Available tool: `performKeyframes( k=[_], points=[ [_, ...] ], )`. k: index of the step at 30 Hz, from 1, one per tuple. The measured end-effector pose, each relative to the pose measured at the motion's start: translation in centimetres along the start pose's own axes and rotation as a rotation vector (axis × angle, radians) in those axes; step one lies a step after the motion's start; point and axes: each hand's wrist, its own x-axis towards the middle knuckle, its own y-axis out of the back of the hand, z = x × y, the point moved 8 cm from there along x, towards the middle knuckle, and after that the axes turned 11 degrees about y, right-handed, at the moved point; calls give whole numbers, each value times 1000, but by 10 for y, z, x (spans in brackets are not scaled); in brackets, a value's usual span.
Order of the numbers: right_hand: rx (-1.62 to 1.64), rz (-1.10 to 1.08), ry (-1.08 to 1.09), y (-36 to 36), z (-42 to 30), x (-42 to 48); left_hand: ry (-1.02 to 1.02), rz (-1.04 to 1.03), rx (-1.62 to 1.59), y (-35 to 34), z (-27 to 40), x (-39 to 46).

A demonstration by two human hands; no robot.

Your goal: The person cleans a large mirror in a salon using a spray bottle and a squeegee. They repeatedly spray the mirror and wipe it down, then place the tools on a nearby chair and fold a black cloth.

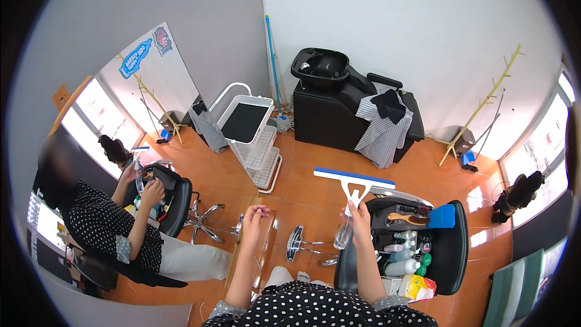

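My right hand (359, 226) grips a white squeegee with a built-in clear spray bottle (342, 235). Its wide blue-edged blade (354, 177) is raised away from me, above the floor. My left hand (255, 218) is held up to the left with its fingers curled in, and nothing shows in it. Below that hand runs a wooden ledge (265, 240) along the foot of a large wall mirror (181, 218). The mirror reflects a person in a dotted top holding the squeegee. Under my right forearm stands a black salon chair (457, 254) loaded with bottles and tools.
On the chair lie a wooden-handled brush (406, 219), a blue container (441, 216), several bottles (403, 267) and a yellow packet (415, 287). Ahead are a white trolley (247, 120), a mop (272, 63), a black shampoo basin (320, 66), a striped cape (386, 118) and a coat stand (483, 104).
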Motion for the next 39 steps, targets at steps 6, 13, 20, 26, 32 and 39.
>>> performKeyframes(
  k=[6,13,20,26,32,39],
  points=[
    [16,40,-2,-5,0,27,16,-81,-10,-25,10,36],
    [38,123,53,-12,3,98,1,-250,38,-68,30,134],
    [63,253,144,-43,-8,196,11,-431,72,-113,86,260],
    [114,355,187,-70,-4,259,3,-509,104,-147,120,339],
    [100,402,144,-81,-2,294,115,-602,26,-179,105,386],
    [141,469,160,-63,5,361,192,-678,-45,-223,85,446]
  ],
)
